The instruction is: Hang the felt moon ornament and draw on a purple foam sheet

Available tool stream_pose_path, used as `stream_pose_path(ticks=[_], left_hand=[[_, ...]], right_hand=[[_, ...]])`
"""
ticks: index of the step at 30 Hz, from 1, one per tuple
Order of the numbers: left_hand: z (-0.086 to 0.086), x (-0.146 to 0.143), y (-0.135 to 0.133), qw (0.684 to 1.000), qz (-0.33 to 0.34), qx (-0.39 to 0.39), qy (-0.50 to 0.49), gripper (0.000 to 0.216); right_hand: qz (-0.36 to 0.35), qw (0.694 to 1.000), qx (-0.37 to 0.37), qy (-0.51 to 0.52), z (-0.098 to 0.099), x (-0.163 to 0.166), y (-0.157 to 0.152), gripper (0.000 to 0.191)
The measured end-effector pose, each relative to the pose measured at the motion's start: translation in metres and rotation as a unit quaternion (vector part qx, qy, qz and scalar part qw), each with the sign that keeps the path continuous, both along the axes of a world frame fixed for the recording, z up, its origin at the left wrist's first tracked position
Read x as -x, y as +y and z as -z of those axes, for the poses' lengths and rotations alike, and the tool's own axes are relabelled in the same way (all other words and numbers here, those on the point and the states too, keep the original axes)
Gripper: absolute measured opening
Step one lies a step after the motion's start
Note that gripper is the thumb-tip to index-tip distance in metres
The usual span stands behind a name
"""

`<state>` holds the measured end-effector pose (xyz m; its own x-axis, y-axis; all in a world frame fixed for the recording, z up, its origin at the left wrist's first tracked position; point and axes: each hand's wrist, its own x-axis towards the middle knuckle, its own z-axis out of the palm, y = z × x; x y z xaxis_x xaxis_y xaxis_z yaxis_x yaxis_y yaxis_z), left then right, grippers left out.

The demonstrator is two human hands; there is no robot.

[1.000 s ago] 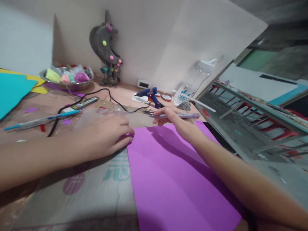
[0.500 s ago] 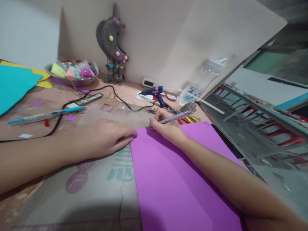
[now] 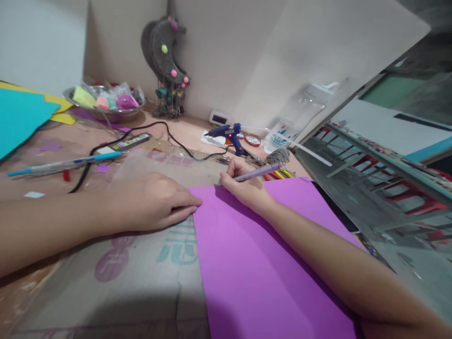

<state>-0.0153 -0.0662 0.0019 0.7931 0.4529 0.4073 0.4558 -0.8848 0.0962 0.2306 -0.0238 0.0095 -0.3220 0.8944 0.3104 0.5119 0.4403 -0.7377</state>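
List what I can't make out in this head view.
All in the head view:
Purple sheet: near edge cut off by the picture's bottom.
Left hand: palm hidden by its own back.
Black slab: partly hidden by the purple sheet.
White digital display: reading too small and blurred.

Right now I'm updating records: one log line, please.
left hand: touching purple sheet; right hand: holding pen at sheet's far edge; glue gun: beyond sheet

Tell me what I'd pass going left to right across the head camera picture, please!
Turquoise sheet → silvery bowl → left hand → right hand holding a pen → clear bottle.
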Motion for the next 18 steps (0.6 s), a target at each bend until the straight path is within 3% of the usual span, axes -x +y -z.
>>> stream_pose_path(ticks=[3, 6, 8, 11, 18], left_hand=[[-0.001, -0.001, -0.003, 1.0, 0.0, -0.007, 0.009, 0.033], [-0.002, -0.002, -0.006, 1.0, -0.005, -0.027, 0.014, 0.033], [-0.002, -0.003, -0.008, 0.999, -0.006, -0.032, 0.011, 0.033], [-0.002, -0.003, -0.009, 0.999, -0.01, -0.03, 0.014, 0.032], [-0.003, -0.003, -0.009, 0.999, -0.02, -0.024, 0.027, 0.032]], right_hand=[[-0.012, 0.999, 0.02, 0.026, 0.0, -0.001, 0.0, 0.028], [-0.033, 0.999, -0.005, 0.039, -0.015, -0.012, 0.005, 0.024], [-0.027, 0.997, -0.071, -0.015, -0.029, -0.025, 0.013, 0.022], [0.022, 0.973, -0.148, -0.177, -0.042, -0.049, 0.032, 0.018], [0.007, 0.948, -0.126, -0.291, -0.015, -0.071, 0.052, 0.029]])
